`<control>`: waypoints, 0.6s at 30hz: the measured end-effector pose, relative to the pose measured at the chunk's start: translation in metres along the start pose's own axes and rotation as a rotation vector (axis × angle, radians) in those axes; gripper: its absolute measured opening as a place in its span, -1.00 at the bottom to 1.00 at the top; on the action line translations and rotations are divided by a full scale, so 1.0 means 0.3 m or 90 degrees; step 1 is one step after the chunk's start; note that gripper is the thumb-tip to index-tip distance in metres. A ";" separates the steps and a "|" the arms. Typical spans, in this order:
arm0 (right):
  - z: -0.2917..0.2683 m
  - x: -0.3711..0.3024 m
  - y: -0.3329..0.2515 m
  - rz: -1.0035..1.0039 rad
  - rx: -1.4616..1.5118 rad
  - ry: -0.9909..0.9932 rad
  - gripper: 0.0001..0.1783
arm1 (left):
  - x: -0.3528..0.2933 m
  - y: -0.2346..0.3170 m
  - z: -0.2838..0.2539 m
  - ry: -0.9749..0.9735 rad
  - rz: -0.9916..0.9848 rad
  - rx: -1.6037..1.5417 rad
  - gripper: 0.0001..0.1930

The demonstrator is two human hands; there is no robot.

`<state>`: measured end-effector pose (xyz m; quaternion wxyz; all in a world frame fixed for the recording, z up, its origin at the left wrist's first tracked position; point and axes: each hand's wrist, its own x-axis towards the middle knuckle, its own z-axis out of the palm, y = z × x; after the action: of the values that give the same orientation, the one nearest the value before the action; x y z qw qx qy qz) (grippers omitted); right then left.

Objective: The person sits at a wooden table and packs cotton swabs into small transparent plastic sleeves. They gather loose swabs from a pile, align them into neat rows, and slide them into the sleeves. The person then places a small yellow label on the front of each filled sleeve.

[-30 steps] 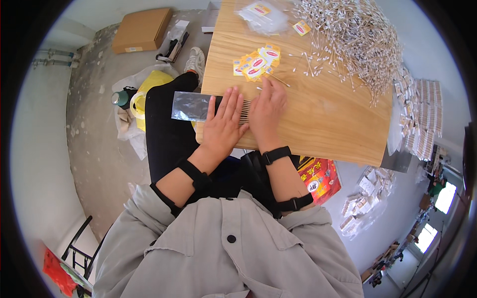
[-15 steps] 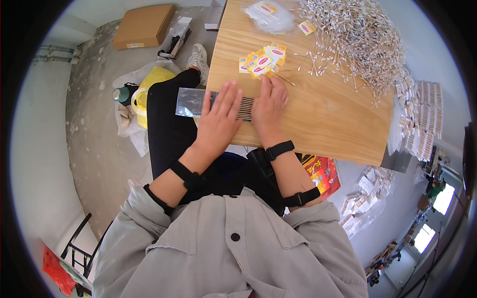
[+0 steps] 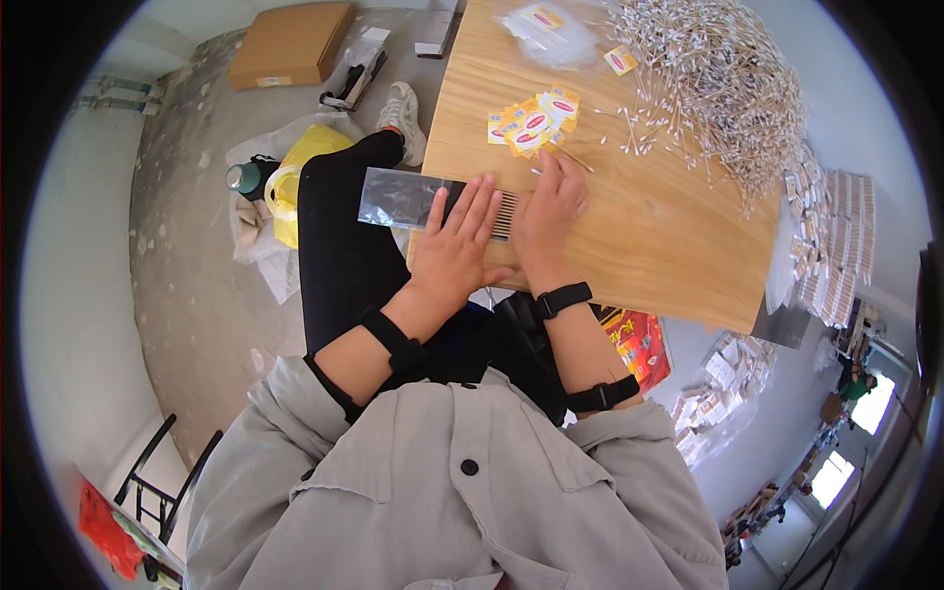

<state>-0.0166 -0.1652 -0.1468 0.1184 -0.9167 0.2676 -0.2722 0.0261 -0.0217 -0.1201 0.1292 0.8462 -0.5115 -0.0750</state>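
Note:
My left hand [image 3: 457, 236] lies flat on a row of thin cotton swabs [image 3: 504, 216] near the table's front-left edge, fingers spread. A clear plastic bag [image 3: 398, 200] sticks out to the left from under that hand, past the table's edge. How far the swabs reach into the bag is hidden by my fingers. Against the right ends of the row rests my right hand [image 3: 549, 218], its fingers loosely bent forward and its thumb hidden. Just beyond its fingertips lies a single swab [image 3: 577, 158], beside a pile of yellow-and-white label cards [image 3: 536, 120].
A large heap of loose cotton swabs [image 3: 723, 88] covers the far right of the wooden table [image 3: 649, 265]. Flat clear bags [image 3: 556, 37] and a lone card [image 3: 620, 60] lie at the back. Packed bundles [image 3: 836, 236] stand beyond the right edge. On the floor sits a cardboard box [image 3: 292, 44].
The view has shifted slightly, so the table sits a little further right and lower. My left thumb now shows, reaching toward my right wrist. Both hands stay at the swab row.

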 end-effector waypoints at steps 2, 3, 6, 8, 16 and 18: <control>-0.003 -0.009 -0.007 -0.002 -0.010 -0.016 -0.58 | -0.004 0.002 -0.007 -0.004 0.003 -0.010 0.03; 0.000 -0.008 -0.010 -0.006 -0.005 -0.019 -0.58 | -0.007 -0.002 -0.010 0.022 0.008 -0.029 -0.02; 0.001 0.012 -0.016 -0.014 -0.008 -0.022 -0.58 | -0.012 -0.032 -0.040 0.091 -0.021 -0.087 -0.18; -0.004 0.007 -0.022 -0.017 -0.023 -0.026 -0.59 | -0.035 -0.072 -0.098 0.122 -0.106 -0.121 -0.32; -0.007 0.014 -0.020 -0.036 -0.019 -0.013 -0.62 | 0.030 -0.100 -0.115 0.045 -0.167 0.082 -0.70; -0.017 0.020 -0.029 -0.043 -0.011 -0.016 -0.62 | 0.066 -0.101 -0.103 -0.017 -0.190 0.127 -0.73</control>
<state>-0.0115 -0.1616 -0.1368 0.1042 -0.9295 0.2375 -0.2623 0.0688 -0.0215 -0.0995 0.0253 0.9202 -0.3869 -0.0535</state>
